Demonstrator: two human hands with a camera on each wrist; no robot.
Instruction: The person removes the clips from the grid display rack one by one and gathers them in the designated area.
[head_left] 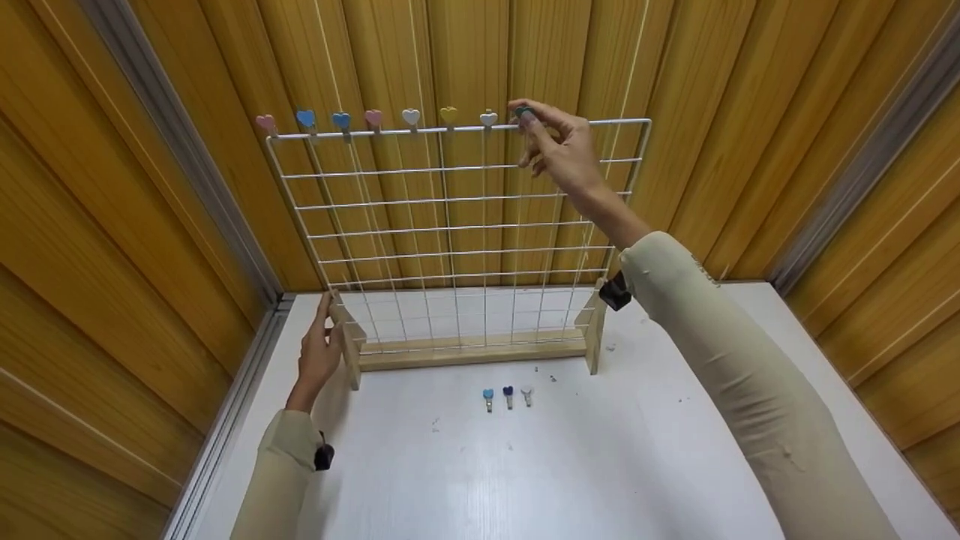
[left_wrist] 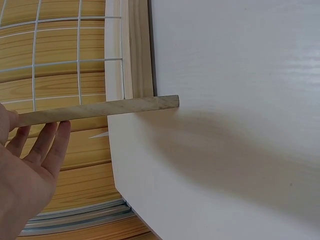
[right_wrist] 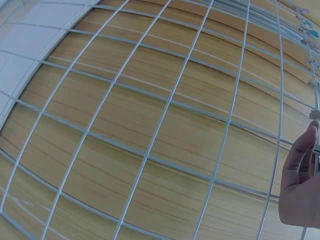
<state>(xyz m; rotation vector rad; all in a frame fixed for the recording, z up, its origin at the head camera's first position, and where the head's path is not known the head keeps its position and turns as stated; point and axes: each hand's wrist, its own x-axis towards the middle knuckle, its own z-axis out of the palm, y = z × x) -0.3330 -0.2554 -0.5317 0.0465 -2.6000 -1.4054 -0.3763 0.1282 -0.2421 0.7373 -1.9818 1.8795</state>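
A white wire grid rack point(head_left: 465, 204) stands upright in a wooden base point(head_left: 472, 358). My right hand point(head_left: 566, 154) pinches a dark green heart clip point(head_left: 523, 112) at the rack's top bar, right of a white heart clip point(head_left: 488, 118). In the right wrist view, the fingers of that hand point(right_wrist: 302, 175) are at the bar by the frame's edge; the green heart is hidden there. With its thumb and fingertips, my left hand point(head_left: 319, 352) holds the base's left wooden upright point(left_wrist: 100, 109) near its upper end.
Pink, blue, white and yellow heart clips point(head_left: 341, 121) line the top bar's left part. On the white table point(head_left: 420, 480) before the base lie a light blue clip point(head_left: 488, 397), a dark purple clip point(head_left: 508, 396) and a white clip point(head_left: 527, 395). Wood-patterned panels point(head_left: 480, 60) enclose the back and sides.
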